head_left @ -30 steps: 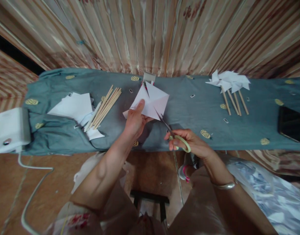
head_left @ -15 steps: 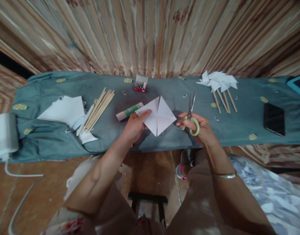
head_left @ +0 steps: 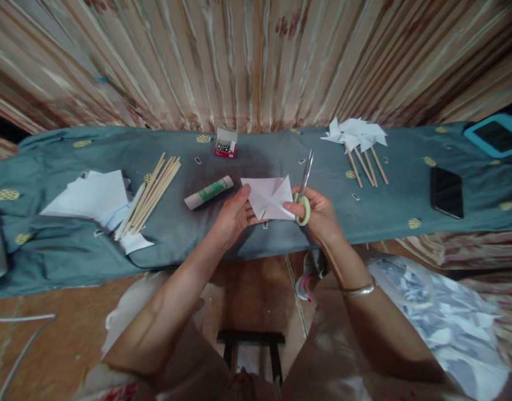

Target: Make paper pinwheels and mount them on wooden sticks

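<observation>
A white paper square [head_left: 266,196] with slits cut in from its corners is between my two hands above the table. My left hand [head_left: 232,218] pinches its left side, thumb on top and fingers beneath. In my right hand [head_left: 316,214] are scissors [head_left: 302,209] with pale green handles, their blades closed together and pointing away from me. The right thumb also touches the paper's right edge; whether fingers grip it from below is hidden. Left of the paper lies a green and white glue stick [head_left: 208,192]. Behind it stands an open red box [head_left: 225,146] of small metal pieces.
Wooden sticks [head_left: 156,195] and white paper sheets [head_left: 91,195] lie at left on the green cloth [head_left: 189,234]. Several paper pinwheels [head_left: 356,133] on sticks lie at right, near a black phone [head_left: 447,192] and a blue-framed device [head_left: 496,135].
My right hand has moved left with the scissors to the paper, and the blades have closed. The paper has turned so its edges run sideways. The view has shifted a little right.
</observation>
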The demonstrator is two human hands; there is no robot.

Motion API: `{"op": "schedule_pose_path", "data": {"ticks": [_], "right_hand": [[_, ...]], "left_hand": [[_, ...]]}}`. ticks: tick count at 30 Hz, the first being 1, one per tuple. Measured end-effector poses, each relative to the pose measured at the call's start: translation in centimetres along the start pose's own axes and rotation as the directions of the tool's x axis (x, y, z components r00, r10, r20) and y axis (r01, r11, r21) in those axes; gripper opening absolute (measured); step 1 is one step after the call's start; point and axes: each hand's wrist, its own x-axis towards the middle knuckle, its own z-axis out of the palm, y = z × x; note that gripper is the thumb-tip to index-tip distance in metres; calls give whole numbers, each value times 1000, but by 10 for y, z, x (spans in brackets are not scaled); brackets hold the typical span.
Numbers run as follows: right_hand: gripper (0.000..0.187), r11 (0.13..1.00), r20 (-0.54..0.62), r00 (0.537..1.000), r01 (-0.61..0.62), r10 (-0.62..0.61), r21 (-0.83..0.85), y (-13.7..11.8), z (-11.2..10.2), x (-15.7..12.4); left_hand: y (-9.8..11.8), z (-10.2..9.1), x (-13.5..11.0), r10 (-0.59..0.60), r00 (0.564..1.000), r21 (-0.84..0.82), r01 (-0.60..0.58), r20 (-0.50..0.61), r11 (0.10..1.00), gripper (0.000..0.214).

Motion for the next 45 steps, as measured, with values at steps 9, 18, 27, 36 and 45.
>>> {"op": "schedule_pose_path", "data": {"ticks": [9, 18, 27, 36, 45], "right_hand": [[48, 996, -151, 984, 85, -90, -38, 6, 20, 1], [49, 996, -72, 997, 27, -21, 86, 15, 28, -3], [45, 1000, 43, 999, -11, 12, -20, 11, 30, -17], [47, 995, 239, 967, -81, 93, -59, 9, 26, -31], [42, 965, 475, 845, -172, 248, -198, 6, 28, -44]], "left_hand": [[-21, 12, 1, 140, 988, 132, -130, -67, 983, 42], [-23, 10, 5, 266, 939, 218, -219, -218, 951, 19], [-17, 5, 6, 309, 919, 190, -267, -247, 945, 20], [8, -5, 9, 338, 886, 168, -298, -318, 940, 21], [13, -2, 7, 285, 887, 85, -273, -363, 958, 13]]}}
